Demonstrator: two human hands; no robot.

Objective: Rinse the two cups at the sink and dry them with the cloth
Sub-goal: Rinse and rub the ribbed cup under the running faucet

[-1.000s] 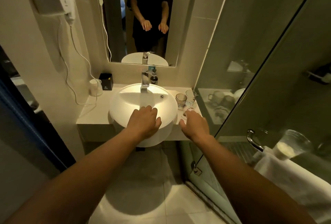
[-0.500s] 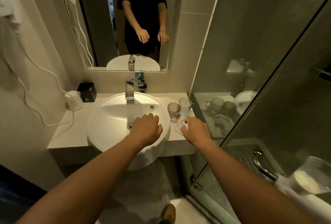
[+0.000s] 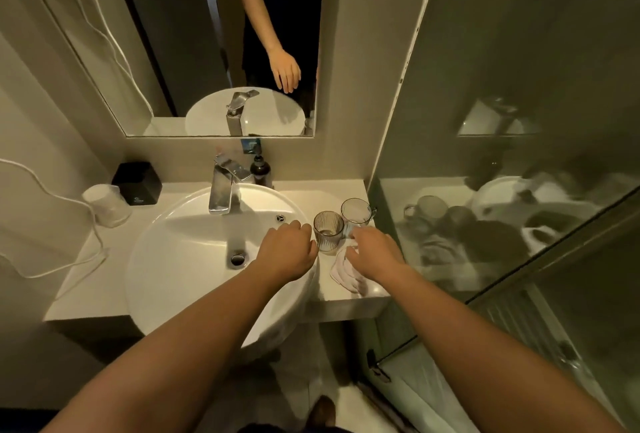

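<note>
Observation: neither cup is lifted yet. The ribbed cup (image 3: 328, 230) and the plain cup (image 3: 356, 211) stand upright on the counter (image 3: 311, 195), just right of the basin (image 3: 149, 242). They are so near each other that I cannot tell whether they touch. The cloth (image 3: 346, 278) lies crumpled in front of them, partly under the right hand (image 3: 375, 254).

Hands: the left hand (image 3: 287, 252) hangs over the basin's right rim, its fingers loosely bent and holding nothing, its thumb side just beside the ribbed cup. The right hand's fingers (image 3: 360, 233) are stretched out, relaxed, towards the foot of the plain cup. Contact cannot be confirmed. The tap (image 3: 221, 190) is not running.

Risks noted:
1. Both hands close on a tight pair of glass cups. Lifting one carelessly is likely to knock it against the other and may tip it.
2. The strip of counter is narrow and bounded on the right by the glass panel (image 3: 502, 86). A cup that is nudged has little room before it reaches the edge or the panel.
3. The cloth's folds lie close to the cups' feet. Dragging it out could pull a cup over.
4. Once wet, smooth glass probably slips in bare fingers, and the hard basin below would not forgive a drop.

Recommendation: take one cup at a time with a full grip.
</note>
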